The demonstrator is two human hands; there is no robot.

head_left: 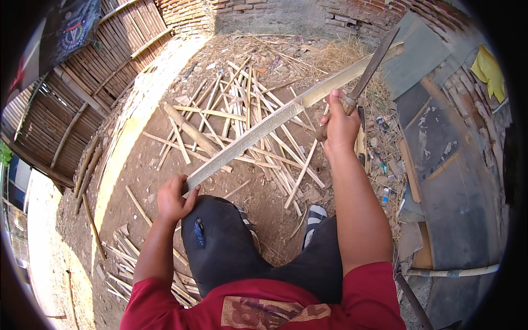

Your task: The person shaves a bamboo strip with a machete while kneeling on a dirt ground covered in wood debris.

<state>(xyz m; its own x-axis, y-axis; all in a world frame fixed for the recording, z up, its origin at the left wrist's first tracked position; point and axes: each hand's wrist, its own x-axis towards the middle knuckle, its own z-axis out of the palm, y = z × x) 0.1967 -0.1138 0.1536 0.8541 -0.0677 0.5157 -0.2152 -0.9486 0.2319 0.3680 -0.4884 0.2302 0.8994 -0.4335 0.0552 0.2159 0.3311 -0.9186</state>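
My left hand (174, 198) is closed round the near end of a long split bamboo strip (247, 140), just above my left knee. The strip slants up and away to the right, with a node about midway along it. My right hand (341, 122) grips the wooden handle of a machete (375, 63). Its dark blade points up and to the right, crossing in front of the strip's far end; whether the two touch I cannot tell.
Many thin bamboo slats (247, 104) lie heaped on the dirt ahead, with a thicker round pole (190, 129) among them. More slats (124, 258) lie at my left. A bamboo wall (82, 82) stands left, a brick wall (247, 14) ahead, dark sheets (456, 165) at right.
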